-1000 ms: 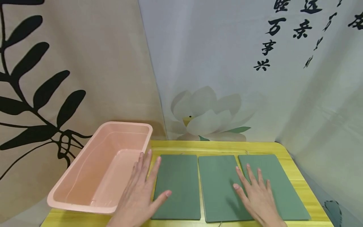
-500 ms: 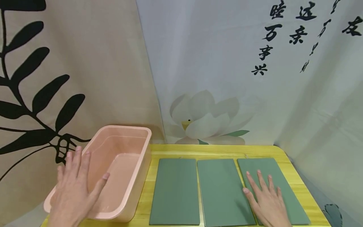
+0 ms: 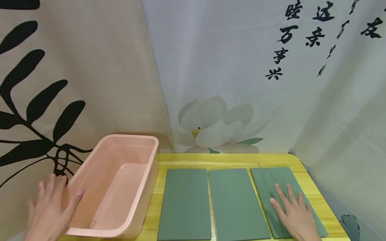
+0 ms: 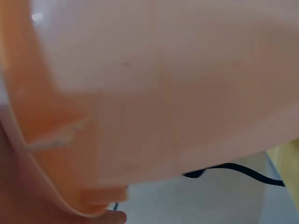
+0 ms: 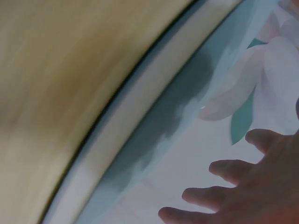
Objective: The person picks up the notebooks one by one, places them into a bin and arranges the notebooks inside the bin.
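A pink plastic basin (image 3: 120, 180) stands on the left of the table. My left hand (image 3: 49, 207) is at its near left corner, fingers spread and thumb over the rim; whether it touches is unclear. In the left wrist view the basin's side (image 4: 163, 107) fills most of the picture, with part of the hand (image 4: 18, 182) beyond its rim. Three flat green boards lie in a row: a left board (image 3: 185, 204), a middle board (image 3: 236, 204) and a right board (image 3: 271, 187). Above the right one my right hand (image 3: 297, 216) is spread, holding nothing; contact cannot be judged.
The yellow wood-grain table (image 3: 223, 160) has a rounded far right corner. Behind it hangs a pale curtain (image 3: 217, 67) with a printed flower, leaves and black characters. A black cable (image 4: 247, 172) shows below the basin in the left wrist view.
My left hand has moved left, from beside the left board across the basin to its near left corner. The right hand has shifted right over the right board. Basin and boards keep their layout.
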The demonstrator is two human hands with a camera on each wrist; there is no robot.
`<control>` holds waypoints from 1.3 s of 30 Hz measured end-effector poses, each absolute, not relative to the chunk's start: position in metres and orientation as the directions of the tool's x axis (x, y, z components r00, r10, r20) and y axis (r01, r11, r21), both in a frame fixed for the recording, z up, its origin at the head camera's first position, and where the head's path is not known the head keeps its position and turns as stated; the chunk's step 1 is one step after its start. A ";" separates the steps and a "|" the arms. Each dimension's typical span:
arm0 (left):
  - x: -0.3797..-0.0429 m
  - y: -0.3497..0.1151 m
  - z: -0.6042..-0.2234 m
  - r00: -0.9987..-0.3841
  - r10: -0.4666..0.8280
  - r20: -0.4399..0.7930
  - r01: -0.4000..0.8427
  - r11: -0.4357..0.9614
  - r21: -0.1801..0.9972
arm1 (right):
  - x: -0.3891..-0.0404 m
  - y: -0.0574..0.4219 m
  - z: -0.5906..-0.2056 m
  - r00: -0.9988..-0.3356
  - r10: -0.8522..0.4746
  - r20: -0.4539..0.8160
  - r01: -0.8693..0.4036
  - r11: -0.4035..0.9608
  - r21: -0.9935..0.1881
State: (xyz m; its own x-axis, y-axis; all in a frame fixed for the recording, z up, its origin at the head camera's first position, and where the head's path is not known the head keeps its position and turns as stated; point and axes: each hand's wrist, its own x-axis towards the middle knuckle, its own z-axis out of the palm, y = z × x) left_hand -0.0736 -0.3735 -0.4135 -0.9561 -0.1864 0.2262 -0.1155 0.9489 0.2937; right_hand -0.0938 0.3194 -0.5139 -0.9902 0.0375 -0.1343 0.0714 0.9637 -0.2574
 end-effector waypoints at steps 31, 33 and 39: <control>-0.074 -0.382 -0.417 -0.938 -0.299 -0.174 -0.340 0.889 0.306 | -0.132 0.408 -0.504 -0.851 0.049 -0.523 0.254 0.910 -0.329; -0.074 -0.382 -0.417 -0.949 -0.288 -0.128 -0.314 0.900 0.304 | -0.137 0.409 -0.503 -0.846 0.039 -0.531 0.254 0.906 -0.338; -0.072 -0.379 -0.416 -0.961 -0.270 -0.064 -0.276 0.908 0.316 | -0.144 0.411 -0.506 -0.818 0.056 -0.572 0.299 0.891 -0.340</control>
